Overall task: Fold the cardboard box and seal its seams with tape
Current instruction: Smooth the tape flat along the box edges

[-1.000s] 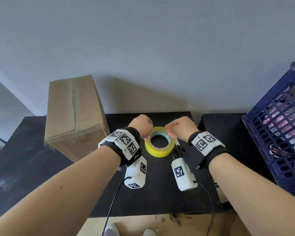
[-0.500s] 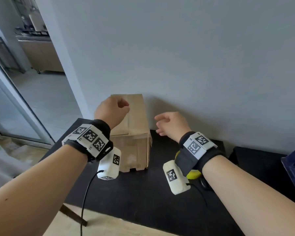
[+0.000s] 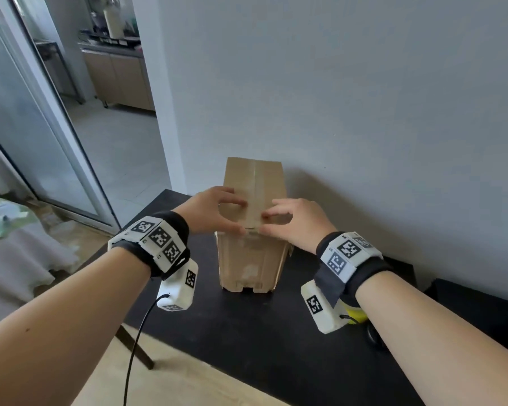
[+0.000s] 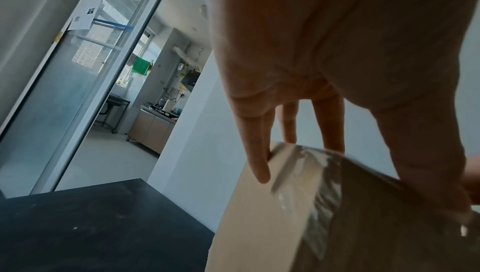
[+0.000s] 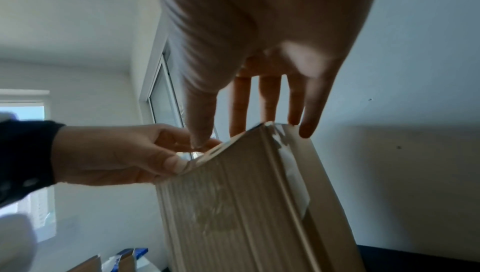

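Head view: both hands are gripping the near top edge of the cardboard box (image 3: 252, 230) standing on the black table (image 3: 247, 332). Left wrist view: left hand (image 4: 324, 83) is pinching the taped edge. Right wrist view: right hand (image 5: 259, 60) is clasping it too. Likely repositioning step; next needs the yellow tape roll (image 3: 355, 316).
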A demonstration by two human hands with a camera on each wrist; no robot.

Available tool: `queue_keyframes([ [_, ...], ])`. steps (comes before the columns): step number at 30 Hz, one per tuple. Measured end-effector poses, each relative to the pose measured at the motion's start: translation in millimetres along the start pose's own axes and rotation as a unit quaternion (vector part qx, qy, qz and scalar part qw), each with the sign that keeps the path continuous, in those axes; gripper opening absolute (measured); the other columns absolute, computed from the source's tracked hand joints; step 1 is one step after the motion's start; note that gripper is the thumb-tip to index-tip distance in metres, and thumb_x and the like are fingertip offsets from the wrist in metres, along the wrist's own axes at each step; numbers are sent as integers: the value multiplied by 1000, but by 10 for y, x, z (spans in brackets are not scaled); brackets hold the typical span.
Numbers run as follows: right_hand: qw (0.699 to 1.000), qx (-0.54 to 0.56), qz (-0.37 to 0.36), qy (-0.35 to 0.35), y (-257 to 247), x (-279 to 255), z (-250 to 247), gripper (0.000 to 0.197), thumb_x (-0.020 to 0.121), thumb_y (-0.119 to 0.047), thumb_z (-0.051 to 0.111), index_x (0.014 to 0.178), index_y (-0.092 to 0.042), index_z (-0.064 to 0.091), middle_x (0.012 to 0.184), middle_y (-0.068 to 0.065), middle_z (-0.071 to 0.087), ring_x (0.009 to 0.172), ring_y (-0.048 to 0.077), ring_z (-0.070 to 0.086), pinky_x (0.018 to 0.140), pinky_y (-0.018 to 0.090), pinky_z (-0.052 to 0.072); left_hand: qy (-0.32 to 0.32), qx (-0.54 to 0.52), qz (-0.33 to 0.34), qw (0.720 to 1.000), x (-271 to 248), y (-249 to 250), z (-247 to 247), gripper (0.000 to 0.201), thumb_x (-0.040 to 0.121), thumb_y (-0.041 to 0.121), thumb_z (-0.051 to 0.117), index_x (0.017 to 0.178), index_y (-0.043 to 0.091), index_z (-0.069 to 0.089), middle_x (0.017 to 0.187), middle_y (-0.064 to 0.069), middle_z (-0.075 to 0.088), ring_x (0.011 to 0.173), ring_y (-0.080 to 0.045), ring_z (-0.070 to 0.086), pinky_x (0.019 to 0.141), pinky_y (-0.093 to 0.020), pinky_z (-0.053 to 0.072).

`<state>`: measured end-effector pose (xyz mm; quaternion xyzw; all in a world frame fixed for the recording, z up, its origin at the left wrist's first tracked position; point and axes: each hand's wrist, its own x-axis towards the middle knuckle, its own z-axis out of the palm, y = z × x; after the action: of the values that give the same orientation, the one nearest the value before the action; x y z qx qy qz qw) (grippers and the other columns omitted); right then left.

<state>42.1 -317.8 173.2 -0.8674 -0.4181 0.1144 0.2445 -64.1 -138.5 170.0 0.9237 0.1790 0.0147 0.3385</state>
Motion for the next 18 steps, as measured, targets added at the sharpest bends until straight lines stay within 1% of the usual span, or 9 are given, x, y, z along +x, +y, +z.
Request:
queue_keyframes([
  [3,998,55,21,4,54,38,-76,27,79,-41,71,101,-26,76,129,-8,61,118,7,55,93,16,33,0,2,-2,1000,13,-7,5,63,65,39,82,123,37,59,146,12,35,133,-10,36,106,-24,27],
  [6,998,61,27,-21,78,52,-123,27,78,-38,74,101,-25,76,130,-8,60,119,6,54,92,16,29,-3,0,-3,1000,34,-4,18,63,62,44,83,120,37,61,145,12,37,131,-11,39,112,-35,32],
  [8,997,61,33,-28,76,49,-116,29,76,-37,76,102,-24,75,131,-6,60,120,8,54,92,17,31,0,-12,-12,1000,60,5,8,60,61,48,82,117,36,64,143,13,39,129,-11,40,111,-36,34],
  [10,996,73,55,10,83,42,-99,31,75,-31,78,104,-22,74,125,-2,63,116,15,58,92,21,39,2,-9,-17,1000,95,13,-16,54,62,48,81,112,36,66,141,13,42,127,-11,43,110,-35,35],
  [13,986,82,125,69,106,64,-59,51,73,-23,79,121,-21,64,131,0,59,119,19,56,99,27,42,-4,-6,-15,1000,123,6,-33,46,65,41,82,108,36,67,140,11,43,125,-11,45,107,-32,37],
  [15,981,105,157,53,100,99,-34,61,76,-19,77,133,-20,53,136,5,53,117,23,56,100,35,46,-6,-9,-15,1000,118,2,-38,44,67,38,82,109,35,67,141,11,43,125,-11,44,105,-30,37],
  [16,978,117,166,41,85,106,-27,63,79,-17,74,137,-21,48,136,6,52,111,26,59,96,39,50,-7,-10,-14,1000,109,10,-39,44,68,37,81,110,34,67,141,11,42,125,-12,44,104,-28,36],
  [17,978,122,166,29,77,108,-18,63,82,-18,70,140,-22,44,137,7,51,107,28,61,93,41,52,-8,-8,-14,1000,103,19,-36,45,68,37,81,111,33,67,142,11,41,124,-12,44,102,-27,36],
  [18,982,108,157,14,68,102,-13,63,85,-21,67,142,-24,41,139,7,49,110,28,60,95,41,51,-9,-6,-12,1000,99,29,-34,47,68,38,81,112,32,67,142,10,41,123,-11,44,100,-26,36],
])
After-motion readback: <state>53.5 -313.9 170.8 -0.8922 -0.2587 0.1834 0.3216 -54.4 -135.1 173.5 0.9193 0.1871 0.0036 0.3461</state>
